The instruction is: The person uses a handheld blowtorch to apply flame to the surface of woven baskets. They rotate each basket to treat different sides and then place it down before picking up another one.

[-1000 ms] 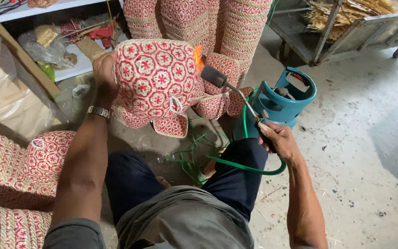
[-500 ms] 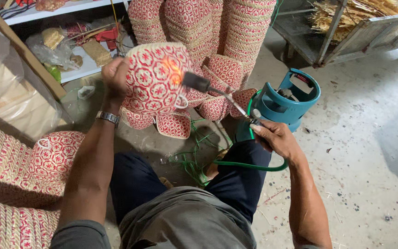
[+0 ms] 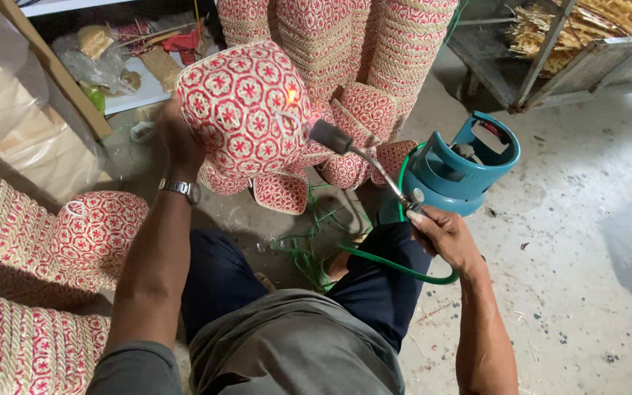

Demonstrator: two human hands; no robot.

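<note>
My left hand [image 3: 177, 139] grips a red-and-white woven basket [image 3: 246, 106] by its left side and holds it up, bottom toward me. A gas torch [image 3: 363, 157] is gripped in my right hand [image 3: 440, 234], its nozzle close to the basket's right side. A small orange flame [image 3: 292, 95] plays on the weave there. A green hose [image 3: 404, 267] runs from the torch under my right hand toward a teal gas cylinder [image 3: 462, 161] standing just right of the torch.
Tall stacks of matching baskets [image 3: 345, 36] stand behind, with loose basket lids [image 3: 279, 192] on the floor below. More woven pieces [image 3: 23, 241] pile at my left. A shelf with clutter [image 3: 126, 51] sits far left, a metal cart [image 3: 587, 51] far right. Concrete floor [image 3: 587, 241] lies right.
The basket has turned in my left hand and the torch nozzle has shifted across its face, so the flame now touches the right side.
</note>
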